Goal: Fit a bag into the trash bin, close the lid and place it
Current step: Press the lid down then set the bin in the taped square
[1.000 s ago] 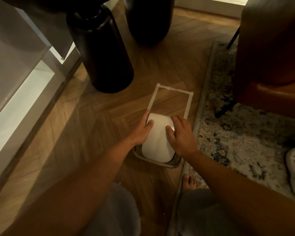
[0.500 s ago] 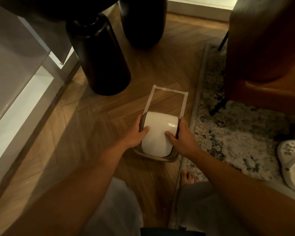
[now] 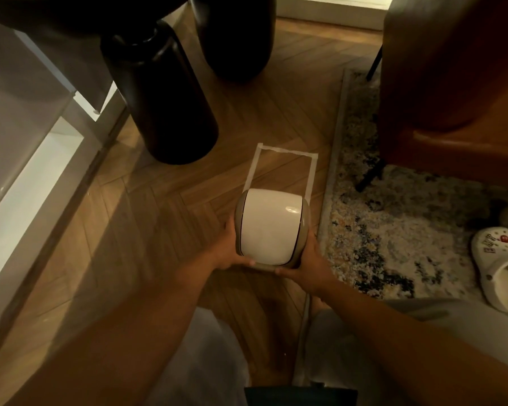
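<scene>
A small trash bin with a white domed swing lid and a beige rim is at the middle of the head view, lid shut. My left hand grips its left side and my right hand grips its right side, fingers under the near edge. Just beyond the bin, a rectangle of white tape marks the wooden floor; the bin covers its near end. No bag shows.
Two large dark vases stand on the floor behind the tape. A patterned rug lies to the right with a brown armchair on it and white clogs. A white cabinet runs along the left.
My hands slid from the top of the lid down to the bin's sides. The bin now looks lifted and nearer to me, with its far edge at the tape's near end.
</scene>
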A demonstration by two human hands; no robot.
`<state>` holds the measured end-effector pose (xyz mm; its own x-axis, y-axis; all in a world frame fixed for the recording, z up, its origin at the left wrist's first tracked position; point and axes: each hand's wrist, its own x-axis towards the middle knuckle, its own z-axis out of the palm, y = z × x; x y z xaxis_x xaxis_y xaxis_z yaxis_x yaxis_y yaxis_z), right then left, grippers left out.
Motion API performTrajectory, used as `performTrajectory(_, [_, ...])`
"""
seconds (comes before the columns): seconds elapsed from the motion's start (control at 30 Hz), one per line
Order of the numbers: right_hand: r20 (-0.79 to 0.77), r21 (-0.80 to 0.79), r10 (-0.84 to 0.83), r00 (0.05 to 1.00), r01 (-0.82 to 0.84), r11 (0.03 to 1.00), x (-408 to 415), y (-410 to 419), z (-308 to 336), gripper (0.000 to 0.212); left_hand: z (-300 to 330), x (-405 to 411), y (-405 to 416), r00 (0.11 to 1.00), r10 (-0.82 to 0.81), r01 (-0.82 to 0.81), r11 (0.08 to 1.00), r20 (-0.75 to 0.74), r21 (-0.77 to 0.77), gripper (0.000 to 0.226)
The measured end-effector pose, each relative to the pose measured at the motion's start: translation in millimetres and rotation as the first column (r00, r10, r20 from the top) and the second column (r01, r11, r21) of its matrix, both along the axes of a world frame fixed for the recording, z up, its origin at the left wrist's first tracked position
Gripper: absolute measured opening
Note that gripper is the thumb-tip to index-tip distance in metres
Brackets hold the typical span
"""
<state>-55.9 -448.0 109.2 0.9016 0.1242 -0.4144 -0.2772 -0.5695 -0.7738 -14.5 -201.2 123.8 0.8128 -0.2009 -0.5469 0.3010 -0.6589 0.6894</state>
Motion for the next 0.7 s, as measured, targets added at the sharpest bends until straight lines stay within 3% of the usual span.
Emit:
performTrajectory(0.33, [0.026, 0.127, 0.017, 1.000, -0.020, 0.992, 26.3, -0.8, -8.4, 0.140, -11.3, 22.3, 2.3, 0.996, 0.018, -0.022, 0.999, 0.093, 0.044, 0.148])
performTrajectory(0.6, [0.085, 0.024, -0.044, 0.995, 0.042, 0.999, 44.8, -8.3, -12.4, 0.128, -5.1, 45.8, 1.7, 0.984, -0.017, 0.021, 1.000, 0.175, -0.023, 0.145])
performTrajectory(0.7, [0.076, -0.016, -0.026, 0.997, 0.027, 1.000, 54.9, -13.0, -9.2, 0.134, -7.0, 48.3, -2.6, 0.986, 0.007, 0.003, 0.998, 0.168, -0.058, 0.144])
